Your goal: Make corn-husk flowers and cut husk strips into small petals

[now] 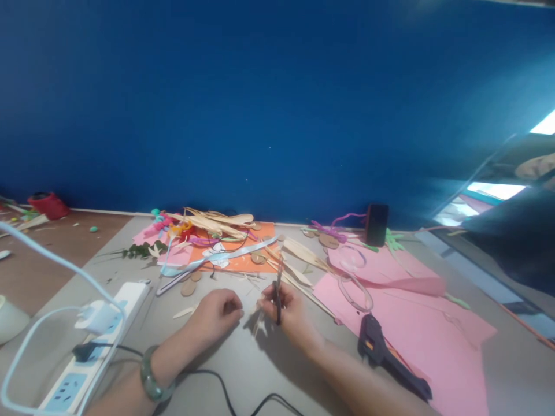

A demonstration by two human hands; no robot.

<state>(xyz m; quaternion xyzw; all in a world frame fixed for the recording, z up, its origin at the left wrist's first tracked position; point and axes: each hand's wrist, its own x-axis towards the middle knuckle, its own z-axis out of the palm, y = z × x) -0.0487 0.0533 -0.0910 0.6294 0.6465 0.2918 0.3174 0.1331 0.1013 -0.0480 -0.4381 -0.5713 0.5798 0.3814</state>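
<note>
My right hand [297, 320] is closed around a pair of dark-handled scissors [278, 297], with the blades pointing away from me. By its fingertips is a small pale, straw-like piece [256, 316], partly blurred; whether the fingers pinch it I cannot tell. Just to the left, my left hand [217, 312] hovers low over the grey table with thumb and fingers curled together. Anything between those fingertips is too small to make out. A pale leaf-shaped scrap [184, 312] lies beside the left hand. Dried husk strips [299, 254] lie beyond the scissors.
A white power strip [130, 300] with plugs and cables is at left. A black glue gun [385, 361] rests on pink paper [437, 329] at right. Orange paper [243, 263], a pale blue ribbon [236, 252] and wooden discs [188, 288] lie farther back. A phone [377, 225] leans on the blue partition [269, 115].
</note>
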